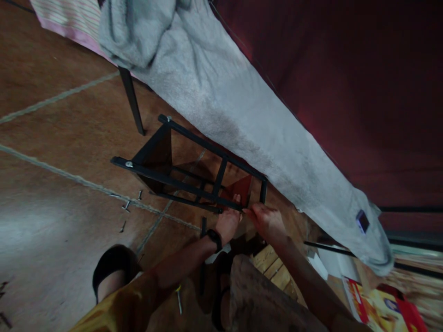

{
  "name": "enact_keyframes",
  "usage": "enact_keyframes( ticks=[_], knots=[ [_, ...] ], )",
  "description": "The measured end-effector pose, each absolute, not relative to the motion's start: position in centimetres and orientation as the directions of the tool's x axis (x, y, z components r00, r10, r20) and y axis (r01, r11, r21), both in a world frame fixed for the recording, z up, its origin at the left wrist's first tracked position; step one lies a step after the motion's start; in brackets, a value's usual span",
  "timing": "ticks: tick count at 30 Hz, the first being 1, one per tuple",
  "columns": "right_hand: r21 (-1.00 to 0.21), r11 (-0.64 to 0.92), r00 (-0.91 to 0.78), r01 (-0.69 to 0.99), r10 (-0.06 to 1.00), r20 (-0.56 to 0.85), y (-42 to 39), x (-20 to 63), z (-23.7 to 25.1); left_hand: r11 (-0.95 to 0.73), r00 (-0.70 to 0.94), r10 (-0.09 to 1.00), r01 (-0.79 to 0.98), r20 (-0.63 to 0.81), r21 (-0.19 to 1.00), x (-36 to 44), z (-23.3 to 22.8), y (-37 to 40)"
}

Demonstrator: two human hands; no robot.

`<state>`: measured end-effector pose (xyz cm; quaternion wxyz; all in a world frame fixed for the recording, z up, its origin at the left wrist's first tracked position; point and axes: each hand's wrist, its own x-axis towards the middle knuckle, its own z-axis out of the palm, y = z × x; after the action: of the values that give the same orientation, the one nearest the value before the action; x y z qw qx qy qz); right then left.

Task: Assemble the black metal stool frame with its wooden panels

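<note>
Black metal frame (194,170) lies on its side on floor (69,152), bars already joined. Both hands at frame's near end: left hand (226,223) fingers clamped on bottom bar, right hand (268,221) fingers pinched beside it. Loose screws (126,205) left of frame, unfitted.

The person is wearing a black band (215,239) around the left wrist, snug and fairly thick, like a watch strap. Both forearms are showing bare, with no sleeves reaching them. A mustard-yellow garment (114,304) is covering the near left, and a black shoe (112,265) is showing beside it.
</note>
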<state>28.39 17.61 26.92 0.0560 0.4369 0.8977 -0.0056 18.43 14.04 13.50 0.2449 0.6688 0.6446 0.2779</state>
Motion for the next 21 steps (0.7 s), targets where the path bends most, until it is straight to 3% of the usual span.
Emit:
enact_keyframes(
  ticks=[5,7,12,18,21],
  knots=[
    [-0.178,0.591,-0.613,0.787,0.78,-0.124,17.27,28.83,27.42,-0.002,0.027,0.999,0.783,-0.03,0.622,18.55,13.49,13.83],
    [-0.149,0.619,-0.637,0.771,0.758,-0.142,17.38,28.96,27.46,-0.028,0.033,0.999,0.782,0.004,0.623,18.61,13.53,13.82],
    [0.098,0.611,-0.601,0.786,0.791,-0.116,17.72,28.99,27.41,-0.066,0.048,0.998,0.773,0.046,0.631,18.75,13.52,13.93],
    [-0.095,0.591,-0.598,0.801,0.789,-0.139,17.34,29.38,27.3,-0.082,0.046,0.996,0.777,0.075,0.624,18.96,12.99,13.89],
    [-0.027,0.608,-0.605,0.794,0.785,-0.131,17.37,29.26,27.18,-0.076,0.033,0.996,0.786,0.081,0.613,19.19,12.82,13.83]
  ],
)
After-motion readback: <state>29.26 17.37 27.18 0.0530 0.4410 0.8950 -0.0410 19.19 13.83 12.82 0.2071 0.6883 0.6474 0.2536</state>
